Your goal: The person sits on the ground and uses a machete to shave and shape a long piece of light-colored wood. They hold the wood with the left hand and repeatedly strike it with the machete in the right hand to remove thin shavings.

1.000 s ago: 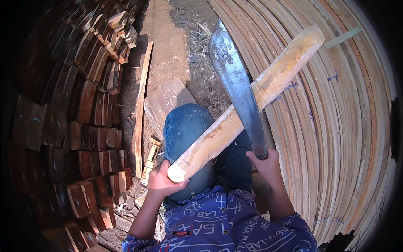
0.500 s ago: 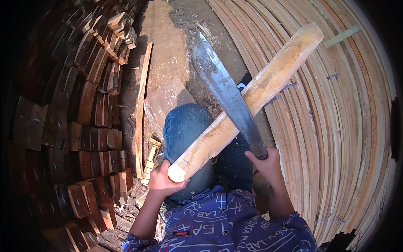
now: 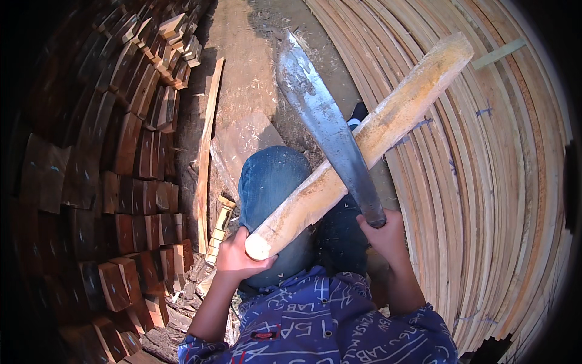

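My left hand [image 3: 240, 256] is closed round the near end of a pale, rough-hewn length of wood [image 3: 400, 118], which slants up to the far right across my knees. In my right hand [image 3: 386, 236] is a machete [image 3: 324, 115], gripped at its handle, most of which my fingers hide. Its broad grey blade crosses over the wood near the middle, pointing to the far left. From this view I cannot tell whether blade and wood touch. The wood's near end is cut round and its lower edge looks chipped.
Stacked short timber blocks [image 3: 130, 164] form a wall on the left. Long curved-looking planks [image 3: 467, 182] lie piled on the right. A thin wooden strip [image 3: 209, 151], a yellowish turned-looking piece [image 3: 219, 229] and a flat board [image 3: 242, 142] lie on the dirt ground, with wood chips around.
Both hands stay closed on the wood and the machete. The blade has swung up very slightly toward the far side; the whole view has shifted a little.
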The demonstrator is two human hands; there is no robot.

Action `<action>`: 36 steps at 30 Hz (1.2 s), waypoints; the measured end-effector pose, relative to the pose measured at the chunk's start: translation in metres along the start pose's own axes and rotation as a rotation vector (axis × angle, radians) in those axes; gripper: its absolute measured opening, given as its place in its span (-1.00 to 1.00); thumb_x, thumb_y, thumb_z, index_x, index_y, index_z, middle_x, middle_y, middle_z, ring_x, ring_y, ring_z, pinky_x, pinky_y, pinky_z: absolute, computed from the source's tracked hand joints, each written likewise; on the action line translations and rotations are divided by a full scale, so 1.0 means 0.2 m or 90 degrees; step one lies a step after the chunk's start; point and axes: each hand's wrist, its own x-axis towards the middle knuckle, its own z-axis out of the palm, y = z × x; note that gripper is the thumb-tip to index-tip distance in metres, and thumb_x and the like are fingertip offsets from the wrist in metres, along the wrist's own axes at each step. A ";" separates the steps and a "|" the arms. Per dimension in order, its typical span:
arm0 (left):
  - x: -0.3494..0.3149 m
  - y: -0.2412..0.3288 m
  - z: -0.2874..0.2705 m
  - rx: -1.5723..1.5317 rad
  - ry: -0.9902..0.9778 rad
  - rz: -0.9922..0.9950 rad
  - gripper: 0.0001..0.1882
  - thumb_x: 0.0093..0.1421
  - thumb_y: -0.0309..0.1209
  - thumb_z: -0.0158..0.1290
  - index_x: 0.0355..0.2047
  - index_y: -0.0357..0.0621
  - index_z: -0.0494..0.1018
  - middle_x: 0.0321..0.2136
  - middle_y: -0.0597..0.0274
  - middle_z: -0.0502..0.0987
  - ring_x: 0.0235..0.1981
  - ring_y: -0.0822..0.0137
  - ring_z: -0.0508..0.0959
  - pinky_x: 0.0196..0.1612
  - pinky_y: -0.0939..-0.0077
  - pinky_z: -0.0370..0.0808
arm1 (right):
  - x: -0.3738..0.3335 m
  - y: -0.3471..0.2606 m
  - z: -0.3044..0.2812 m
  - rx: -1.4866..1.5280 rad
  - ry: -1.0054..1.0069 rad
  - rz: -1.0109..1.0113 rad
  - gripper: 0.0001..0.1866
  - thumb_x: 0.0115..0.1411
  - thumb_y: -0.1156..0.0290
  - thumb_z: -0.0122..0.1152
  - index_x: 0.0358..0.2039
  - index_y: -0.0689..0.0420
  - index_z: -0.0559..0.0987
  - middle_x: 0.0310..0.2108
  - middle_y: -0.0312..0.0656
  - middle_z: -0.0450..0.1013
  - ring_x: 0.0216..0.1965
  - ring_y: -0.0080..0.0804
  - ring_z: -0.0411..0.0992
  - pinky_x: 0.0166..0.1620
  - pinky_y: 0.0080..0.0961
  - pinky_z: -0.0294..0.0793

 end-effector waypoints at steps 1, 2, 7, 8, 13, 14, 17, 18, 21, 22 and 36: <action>-0.01 -0.01 0.01 -0.011 0.007 -0.001 -0.31 -0.35 -0.11 0.43 -0.32 -0.26 0.35 -0.49 -0.10 0.58 -0.41 -0.02 0.66 -0.35 0.22 0.59 | 0.01 0.01 -0.02 0.002 -0.008 0.006 -0.81 0.08 0.41 0.37 -0.48 0.28 0.60 -0.71 -0.32 0.41 -0.67 -0.67 0.34 -0.61 -0.55 0.28; 0.00 -0.02 0.03 -0.023 0.015 0.004 -0.31 -0.35 -0.06 0.43 -0.35 -0.24 0.36 -0.48 -0.12 0.57 -0.42 -0.05 0.65 -0.35 0.19 0.59 | 0.03 0.01 -0.04 0.003 -0.011 0.010 -0.81 0.08 0.40 0.37 -0.48 0.28 0.60 -0.71 -0.32 0.41 -0.68 -0.67 0.33 -0.62 -0.55 0.27; 0.00 -0.01 0.04 -0.066 0.029 0.006 -0.31 -0.36 0.00 0.43 -0.38 -0.21 0.36 -0.46 -0.13 0.57 -0.42 -0.08 0.63 -0.36 0.15 0.58 | 0.05 -0.03 -0.04 0.060 0.046 0.019 -0.82 0.06 0.42 0.36 -0.44 0.30 0.61 -0.70 -0.28 0.44 -0.63 -0.64 0.38 -0.55 -0.54 0.34; 0.00 -0.01 0.04 -0.057 0.028 0.000 -0.31 -0.36 -0.01 0.43 -0.38 -0.21 0.36 -0.46 -0.13 0.57 -0.42 -0.08 0.63 -0.36 0.15 0.58 | 0.06 -0.02 -0.03 0.034 0.056 0.010 -0.82 0.06 0.43 0.36 -0.43 0.30 0.61 -0.70 -0.27 0.44 -0.62 -0.63 0.39 -0.54 -0.53 0.36; 0.01 0.01 0.01 -0.020 0.024 -0.007 -0.32 -0.36 -0.01 0.42 -0.37 -0.21 0.37 -0.47 -0.13 0.57 -0.42 -0.09 0.63 -0.36 0.15 0.58 | 0.02 0.05 0.01 -0.035 0.001 -0.060 -0.83 0.07 0.46 0.34 -0.42 0.32 0.60 -0.68 -0.27 0.44 -0.60 -0.60 0.44 -0.51 -0.54 0.37; 0.01 0.00 0.01 -0.022 0.022 -0.006 -0.32 -0.36 -0.02 0.42 -0.37 -0.21 0.37 -0.48 -0.12 0.57 -0.43 -0.09 0.63 -0.36 0.15 0.59 | 0.01 -0.02 -0.01 -0.033 -0.018 -0.004 -0.84 0.07 0.46 0.33 -0.42 0.31 0.60 -0.68 -0.28 0.44 -0.60 -0.61 0.43 -0.52 -0.54 0.36; 0.00 -0.01 0.03 -0.033 0.031 0.006 -0.32 -0.36 -0.02 0.42 -0.37 -0.21 0.37 -0.49 -0.12 0.57 -0.44 -0.08 0.63 -0.37 0.16 0.59 | 0.02 -0.05 -0.03 0.000 0.017 -0.023 -0.85 0.08 0.46 0.33 -0.44 0.30 0.59 -0.67 -0.30 0.43 -0.61 -0.62 0.42 -0.53 -0.55 0.34; 0.00 -0.01 0.03 -0.037 0.038 0.009 -0.33 -0.36 -0.03 0.42 -0.37 -0.21 0.37 -0.50 -0.12 0.57 -0.44 -0.08 0.64 -0.37 0.16 0.59 | 0.03 -0.04 -0.04 0.016 0.042 -0.062 -0.86 0.08 0.47 0.33 -0.45 0.29 0.59 -0.66 -0.31 0.43 -0.61 -0.63 0.42 -0.53 -0.55 0.34; 0.00 0.01 0.02 -0.076 0.041 0.007 -0.33 -0.36 -0.03 0.43 -0.38 -0.21 0.37 -0.50 -0.12 0.56 -0.46 -0.07 0.63 -0.38 0.17 0.59 | 0.06 -0.03 -0.05 0.092 0.081 0.025 -0.87 0.06 0.47 0.33 -0.46 0.28 0.60 -0.67 -0.29 0.44 -0.61 -0.62 0.43 -0.53 -0.54 0.34; 0.00 0.01 0.02 -0.065 0.036 0.005 -0.33 -0.36 -0.03 0.43 -0.38 -0.21 0.37 -0.50 -0.11 0.56 -0.46 -0.07 0.63 -0.38 0.18 0.58 | 0.05 -0.01 -0.05 0.053 0.070 -0.002 -0.87 0.05 0.47 0.33 -0.46 0.28 0.60 -0.66 -0.27 0.45 -0.60 -0.61 0.43 -0.52 -0.53 0.35; -0.01 0.00 0.03 -0.061 0.035 -0.005 -0.33 -0.32 -0.02 0.43 -0.39 -0.21 0.34 -0.51 -0.13 0.57 -0.44 -0.04 0.66 -0.39 0.20 0.58 | 0.03 -0.03 -0.06 0.011 0.030 0.020 -0.82 0.03 0.46 0.33 -0.38 0.31 0.63 -0.62 -0.22 0.51 -0.55 -0.61 0.47 -0.49 -0.52 0.40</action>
